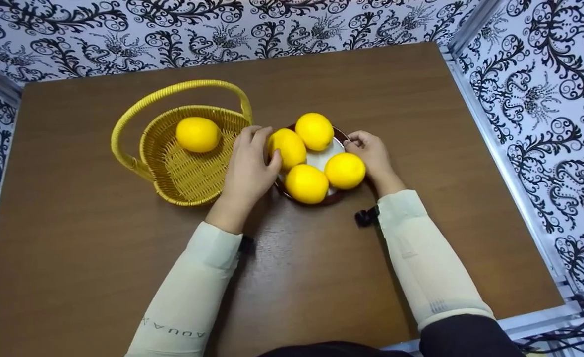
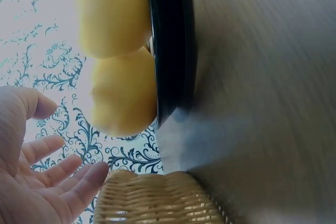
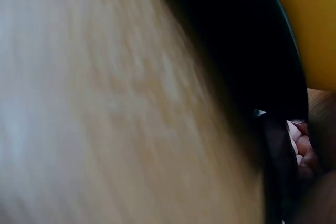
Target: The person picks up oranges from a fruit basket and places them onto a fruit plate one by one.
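Several yellow lemons (image 1: 307,184) lie on a brown-rimmed plate (image 1: 317,161) with a white inside. My left hand (image 1: 252,166) is beside the leftmost lemon (image 1: 288,148), fingers spread and loosely bent. In the left wrist view that hand (image 2: 47,177) shows a gap between its fingers and the lemons (image 2: 123,93). At the plate's right side, my right hand (image 1: 374,156) grips the rim; the right wrist view shows only part of its fingers behind the plate's dark side (image 3: 236,40). One lemon (image 1: 198,134) sits in the yellow wicker basket (image 1: 188,186) to the left.
The basket's tall arched handle (image 1: 173,89) leans to the back left. Everything stands on a brown wooden table (image 1: 98,258). Patterned walls (image 1: 292,29) rise at the back and sides, with a metal frame (image 1: 510,168) along the right edge. Cables (image 1: 559,332) hang at the front right.
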Action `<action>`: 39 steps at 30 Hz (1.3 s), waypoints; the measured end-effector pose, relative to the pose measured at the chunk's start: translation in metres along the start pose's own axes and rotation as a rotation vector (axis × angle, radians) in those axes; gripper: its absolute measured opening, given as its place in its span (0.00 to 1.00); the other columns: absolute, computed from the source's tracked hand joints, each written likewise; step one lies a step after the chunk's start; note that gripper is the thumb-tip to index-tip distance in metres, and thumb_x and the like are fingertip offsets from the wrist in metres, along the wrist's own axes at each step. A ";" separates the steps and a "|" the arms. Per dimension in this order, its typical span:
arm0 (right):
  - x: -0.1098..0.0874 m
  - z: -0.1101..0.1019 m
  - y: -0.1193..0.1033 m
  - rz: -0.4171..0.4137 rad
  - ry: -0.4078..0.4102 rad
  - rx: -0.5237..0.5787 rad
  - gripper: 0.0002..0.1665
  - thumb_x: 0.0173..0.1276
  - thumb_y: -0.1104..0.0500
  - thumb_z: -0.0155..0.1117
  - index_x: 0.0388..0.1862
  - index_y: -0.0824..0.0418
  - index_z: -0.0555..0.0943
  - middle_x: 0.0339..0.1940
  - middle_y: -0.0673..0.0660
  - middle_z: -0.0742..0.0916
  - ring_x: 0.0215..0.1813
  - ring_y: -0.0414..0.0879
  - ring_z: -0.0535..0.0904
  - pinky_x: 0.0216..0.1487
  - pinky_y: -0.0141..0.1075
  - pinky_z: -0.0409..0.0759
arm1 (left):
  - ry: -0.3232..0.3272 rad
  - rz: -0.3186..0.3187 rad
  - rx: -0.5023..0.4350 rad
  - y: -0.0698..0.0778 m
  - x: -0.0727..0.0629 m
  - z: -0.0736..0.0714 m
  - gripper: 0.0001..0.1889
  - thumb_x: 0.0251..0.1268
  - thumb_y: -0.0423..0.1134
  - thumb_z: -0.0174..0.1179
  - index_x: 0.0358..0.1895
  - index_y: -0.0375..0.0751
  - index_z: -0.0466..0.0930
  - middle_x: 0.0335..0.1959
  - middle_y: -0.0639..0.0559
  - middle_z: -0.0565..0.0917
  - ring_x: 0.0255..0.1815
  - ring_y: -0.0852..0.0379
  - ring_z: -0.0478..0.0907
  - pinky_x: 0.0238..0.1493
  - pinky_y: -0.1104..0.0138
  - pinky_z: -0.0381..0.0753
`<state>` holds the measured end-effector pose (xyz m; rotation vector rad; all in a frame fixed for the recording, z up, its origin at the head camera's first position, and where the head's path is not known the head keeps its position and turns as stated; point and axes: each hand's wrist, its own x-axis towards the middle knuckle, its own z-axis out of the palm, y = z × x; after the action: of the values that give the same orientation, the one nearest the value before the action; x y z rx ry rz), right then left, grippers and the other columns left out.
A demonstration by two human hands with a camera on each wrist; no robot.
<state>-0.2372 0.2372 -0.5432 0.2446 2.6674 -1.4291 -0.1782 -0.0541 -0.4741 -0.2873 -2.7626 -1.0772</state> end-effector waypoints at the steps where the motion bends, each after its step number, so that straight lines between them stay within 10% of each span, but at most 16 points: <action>1: 0.000 -0.001 0.000 0.000 -0.012 0.009 0.15 0.75 0.53 0.62 0.51 0.61 0.86 0.38 0.53 0.84 0.40 0.46 0.77 0.45 0.34 0.74 | 0.002 -0.002 0.002 -0.001 -0.001 -0.002 0.25 0.71 0.41 0.61 0.68 0.37 0.77 0.66 0.38 0.75 0.68 0.41 0.73 0.72 0.52 0.73; 25: 0.003 -0.019 -0.014 0.115 -0.189 0.035 0.21 0.79 0.54 0.59 0.64 0.63 0.82 0.60 0.62 0.84 0.57 0.52 0.77 0.62 0.41 0.74 | 0.106 -0.014 0.110 -0.018 0.007 -0.047 0.24 0.72 0.40 0.61 0.67 0.35 0.77 0.64 0.35 0.75 0.66 0.39 0.72 0.67 0.50 0.76; 39: 0.007 -0.022 -0.017 0.132 -0.227 0.004 0.19 0.78 0.54 0.59 0.60 0.62 0.83 0.57 0.60 0.84 0.53 0.50 0.76 0.56 0.38 0.75 | 0.050 -0.067 0.254 -0.041 0.025 -0.073 0.29 0.70 0.41 0.60 0.71 0.33 0.72 0.67 0.33 0.72 0.69 0.34 0.70 0.66 0.43 0.75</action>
<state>-0.2479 0.2463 -0.5182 0.2384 2.4203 -1.3359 -0.2068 -0.1305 -0.4427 -0.1327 -2.8403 -0.7242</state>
